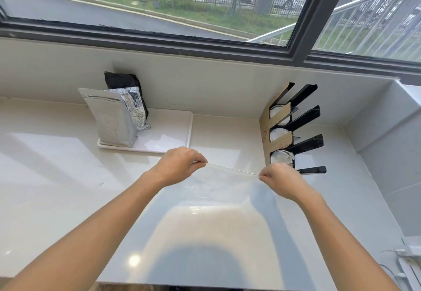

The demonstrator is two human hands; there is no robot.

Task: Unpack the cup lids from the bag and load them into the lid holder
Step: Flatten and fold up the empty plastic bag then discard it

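Observation:
A clear plastic bag (218, 190) is stretched flat between my hands above the counter; it looks empty as far as I can tell. My left hand (180, 165) pinches its top edge at the left corner. My right hand (281, 180) pinches the same edge at the right corner. The lid holder (303, 120), black slats with a cardboard front, stands just beyond my right hand against the wall. Clear cup lids (281, 157) sit in its three slots.
A white tray (168, 136) at the back holds a silver foil pouch (114, 117) and a dark pouch (124, 81). The pale counter (57, 165) runs left. A raised ledge (387, 120) and white cables (407, 259) lie to the right.

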